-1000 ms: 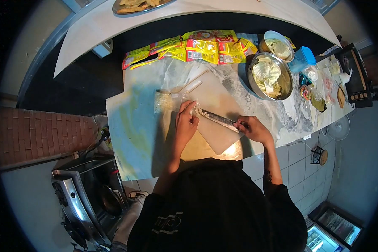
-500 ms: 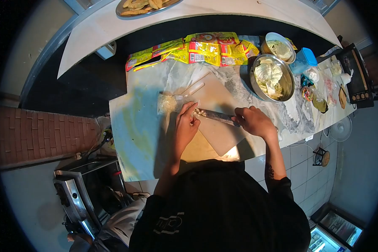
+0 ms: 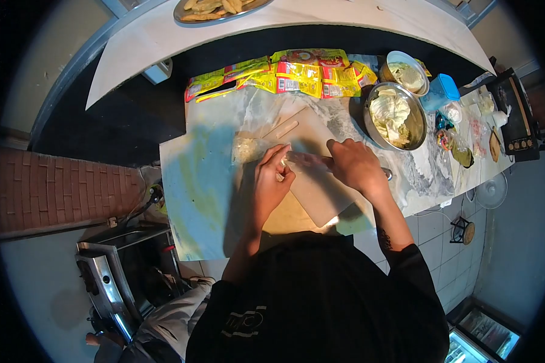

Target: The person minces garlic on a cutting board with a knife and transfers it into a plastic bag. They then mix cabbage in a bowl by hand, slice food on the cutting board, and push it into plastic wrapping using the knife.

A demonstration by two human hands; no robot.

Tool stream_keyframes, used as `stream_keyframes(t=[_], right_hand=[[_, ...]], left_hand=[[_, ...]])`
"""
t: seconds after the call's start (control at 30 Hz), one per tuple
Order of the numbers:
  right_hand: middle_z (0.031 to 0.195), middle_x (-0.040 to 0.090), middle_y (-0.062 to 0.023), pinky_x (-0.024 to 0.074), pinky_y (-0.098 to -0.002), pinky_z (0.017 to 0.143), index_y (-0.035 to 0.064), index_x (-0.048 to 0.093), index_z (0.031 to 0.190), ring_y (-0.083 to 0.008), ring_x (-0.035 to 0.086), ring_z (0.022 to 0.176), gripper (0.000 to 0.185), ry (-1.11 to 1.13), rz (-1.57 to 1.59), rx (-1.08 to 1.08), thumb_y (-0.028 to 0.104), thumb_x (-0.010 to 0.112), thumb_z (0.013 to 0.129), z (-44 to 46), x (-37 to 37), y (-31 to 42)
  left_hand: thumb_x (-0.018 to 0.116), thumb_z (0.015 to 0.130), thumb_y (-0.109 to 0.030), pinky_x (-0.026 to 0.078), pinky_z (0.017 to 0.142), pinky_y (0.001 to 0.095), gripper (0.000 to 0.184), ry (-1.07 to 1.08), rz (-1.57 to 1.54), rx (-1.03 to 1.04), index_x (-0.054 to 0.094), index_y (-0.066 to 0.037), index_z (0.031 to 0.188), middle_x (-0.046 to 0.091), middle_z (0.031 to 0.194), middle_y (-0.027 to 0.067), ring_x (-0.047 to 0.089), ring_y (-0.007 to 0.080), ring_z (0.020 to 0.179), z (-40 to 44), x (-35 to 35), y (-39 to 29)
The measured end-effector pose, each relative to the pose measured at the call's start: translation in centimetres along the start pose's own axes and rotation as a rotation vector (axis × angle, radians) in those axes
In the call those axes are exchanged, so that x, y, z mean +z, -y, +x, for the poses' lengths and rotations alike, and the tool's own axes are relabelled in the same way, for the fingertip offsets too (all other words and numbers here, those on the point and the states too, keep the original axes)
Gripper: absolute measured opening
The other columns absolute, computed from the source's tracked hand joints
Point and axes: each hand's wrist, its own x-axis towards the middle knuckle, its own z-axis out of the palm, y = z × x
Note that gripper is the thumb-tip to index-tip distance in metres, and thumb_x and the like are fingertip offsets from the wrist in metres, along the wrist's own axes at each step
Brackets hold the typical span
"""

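My right hand (image 3: 358, 166) is closed round the handle of a knife (image 3: 312, 160), whose blade points left across the cutting board (image 3: 321, 196). At the blade's tip my left hand (image 3: 274, 176) has its fingers pinched at the edge of a clear plastic bag (image 3: 247, 149); pale bits show inside the bag. Some small pale pieces are by the left fingertips, partly hidden, and what exactly the fingers grip is too small to tell. The board's slotted handle lies beyond the hands.
Yellow packets (image 3: 300, 72) line the back of the counter. A steel bowl (image 3: 422, 130) with cabbage, another bowl (image 3: 426, 85) and a blue container (image 3: 441, 92) stand at the back right. A plate of fried food (image 3: 224, 17) sits on the upper ledge. Another person's leg (image 3: 175, 314) is at lower left.
My right hand has moved from the lower right up and left, bringing the knife closer to my left hand. The small pieces along the blade are less visible. The other person's leg shows more.
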Motion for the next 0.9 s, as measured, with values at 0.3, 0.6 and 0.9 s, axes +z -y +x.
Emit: stream_keyframes(t=[0.3, 0.6, 0.9], right_hand=[[0.096, 0.066, -0.0178, 0.0483, -0.0462, 0.086, 0.0042, 0.062, 0.105, -0.037, 0.061, 0.099, 0.039, 0.037, 0.074, -0.183, 0.029, 0.079, 0.079, 1.7, 1.8, -2.3], [0.093, 0.069, -0.0168, 0.0485, -0.0455, 0.084, 0.0029, 0.064, 0.098, -0.0374, 0.063, 0.095, 0.037, 0.087, 0.164, -0.252, 0.028, 0.081, 0.077, 1.7, 0.8, -3.9], [0.084, 0.068, -0.0208, 0.048, -0.0468, 0.075, 0.0011, 0.065, 0.093, -0.0388, 0.064, 0.086, 0.04, 0.094, 0.149, -0.352, 0.036, 0.081, 0.08, 2.2, 2.0, -5.4]], left_hand=[[0.079, 0.08, -0.005, 0.056, 0.072, 0.0313, 0.066, 0.056, -0.207, -0.141, 0.051, -0.005, 0.14, 0.069, 0.102, 0.017, 0.065, 0.0194, 0.072, -0.5, -1.0, 0.3], [0.079, 0.08, -0.015, 0.04, 0.102, 0.0418, 0.052, -0.137, 0.497, 0.107, 0.065, -0.015, 0.129, 0.058, 0.132, 0.005, 0.049, 0.0326, 0.124, -1.2, -2.7, 2.7], [0.072, 0.083, -0.014, 0.035, 0.105, 0.0465, 0.018, -0.175, 0.542, 0.383, 0.077, -0.013, 0.1, 0.065, 0.124, 0.0021, 0.054, 0.0261, 0.12, -0.4, 0.0, 4.5]])
